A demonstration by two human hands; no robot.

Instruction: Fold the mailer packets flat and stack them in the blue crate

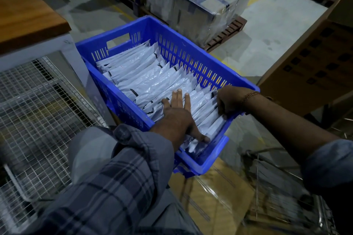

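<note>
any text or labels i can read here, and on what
None can be read.
Mailer packets in the blue crate: only black strips, no legible print.
Wrapped cartons: tape and marks too blurred.
Brown carton on the right: dark printed squares, too blurred to read.

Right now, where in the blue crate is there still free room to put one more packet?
The blue crate is packed with upright mailer packets wall to wall. The only bare spot is the near corner, between the left hand, whose thumb reaches it, and the near end wall. The right hand grips packets at the right rim. It is tightest around both hands.
</note>
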